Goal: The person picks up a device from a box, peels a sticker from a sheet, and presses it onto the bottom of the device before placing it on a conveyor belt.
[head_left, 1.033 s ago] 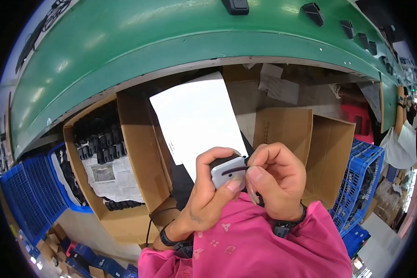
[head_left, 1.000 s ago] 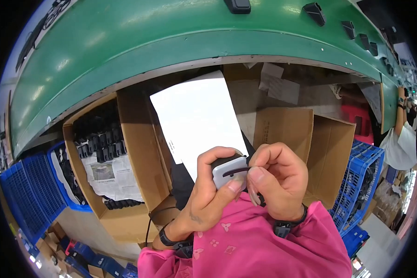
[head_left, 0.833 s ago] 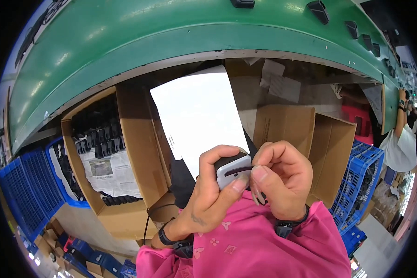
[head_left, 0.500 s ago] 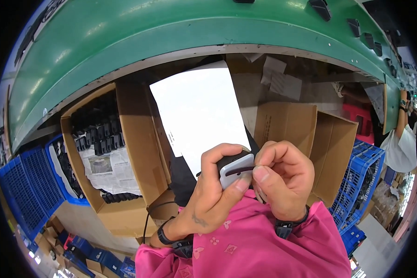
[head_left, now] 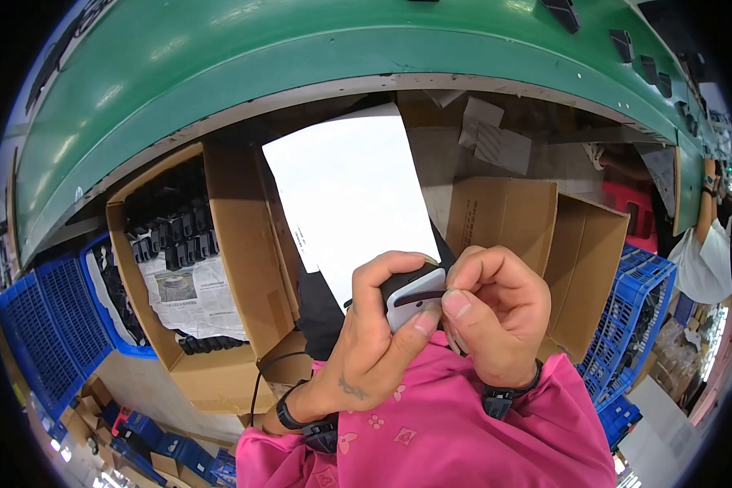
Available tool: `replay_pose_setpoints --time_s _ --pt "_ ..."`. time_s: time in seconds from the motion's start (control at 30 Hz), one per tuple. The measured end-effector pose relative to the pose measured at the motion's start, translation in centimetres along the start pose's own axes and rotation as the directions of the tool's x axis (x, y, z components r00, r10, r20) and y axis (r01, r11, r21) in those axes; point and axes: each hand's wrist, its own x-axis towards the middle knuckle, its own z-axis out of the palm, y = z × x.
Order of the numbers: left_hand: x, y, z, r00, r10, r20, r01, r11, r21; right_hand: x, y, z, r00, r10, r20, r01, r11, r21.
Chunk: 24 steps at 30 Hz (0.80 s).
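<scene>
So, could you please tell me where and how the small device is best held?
Probably from the left: index finger around the device's black far side, thumb low on its pale face, as the left hand has it. Its body is compact, and the right hand seems to pinch a dark strip at the right end.

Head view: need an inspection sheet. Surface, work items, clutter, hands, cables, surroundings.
Surface: green bench, black parts toward its right end.
Work items: pale-faced device held off the bench; dark strip across its face.
Clutter: white sheet beyond the hands; loose papers below bench level.
Hands: left hand grips the device; right hand pinches the strip's right end.
Cables: thin black cable near the left wrist.
Surroundings: cardboard boxes and blue crates both sides.
</scene>
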Motion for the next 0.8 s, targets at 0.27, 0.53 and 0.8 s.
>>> replay_pose_setpoints --time_s 0.27,0.53,0.8 --pt "0.0 0.0 0.2 1.000 -0.010 -0.010 0.010 1.000 -0.020 -0.1 0.0 -0.2 1.000 0.004 0.004 -0.004 1.000 0.007" --pt "0.0 -0.1 0.1 1.000 -0.002 -0.006 0.002 1.000 0.007 -0.2 0.3 -1.1 0.996 -0.010 0.089 0.003 0.998 0.070" --pt "-0.1 -0.1 0.2 1.000 0.004 -0.014 -0.004 1.000 0.029 -0.1 0.2 -0.3 0.999 0.006 0.038 -0.007 1.000 0.028"
